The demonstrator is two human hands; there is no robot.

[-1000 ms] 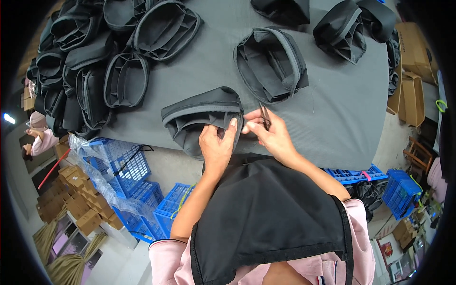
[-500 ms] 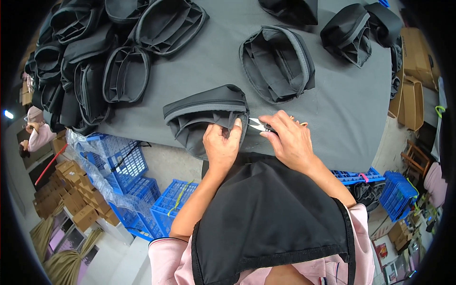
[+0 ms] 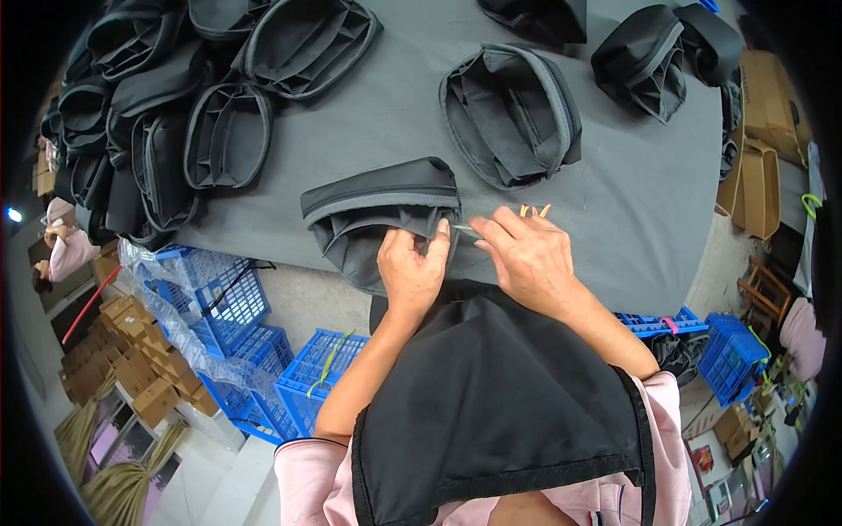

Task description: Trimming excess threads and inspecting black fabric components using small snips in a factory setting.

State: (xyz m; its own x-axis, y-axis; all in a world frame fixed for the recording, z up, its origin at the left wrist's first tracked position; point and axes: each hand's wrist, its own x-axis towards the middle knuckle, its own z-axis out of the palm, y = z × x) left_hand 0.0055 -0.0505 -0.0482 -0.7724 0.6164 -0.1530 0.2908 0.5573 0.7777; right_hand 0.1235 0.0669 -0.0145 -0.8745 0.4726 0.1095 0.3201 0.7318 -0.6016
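Note:
A black zippered pouch (image 3: 377, 188) with grey edging lies open at the table's near edge. My left hand (image 3: 410, 267) pinches its right rim, thumb on top and fingers inside the opening. In my right hand (image 3: 531, 263) is a small pair of scissors (image 3: 463, 228); the blade tips point left at the pouch's right edge, close to my left thumb. Orange handle ends show above my right knuckles, and the rest of the scissors is hidden by the fingers. Just beyond, another open black pouch (image 3: 509, 114) with inner dividers lies on the table.
Several black pouches (image 3: 230, 136) are heaped at the far left of the grey-covered table (image 3: 614, 237). More pouches (image 3: 645, 61) lie at the far right. Blue plastic crates (image 3: 320, 368) stand below the table's left edge, with cardboard boxes (image 3: 158, 399) behind. Another person (image 3: 66, 245) is at the left.
My right hand has turned so the scissors show their blades edge-on, as a thin sliver, and the orange handle ends have risen. My left hand keeps its hold on the pouch.

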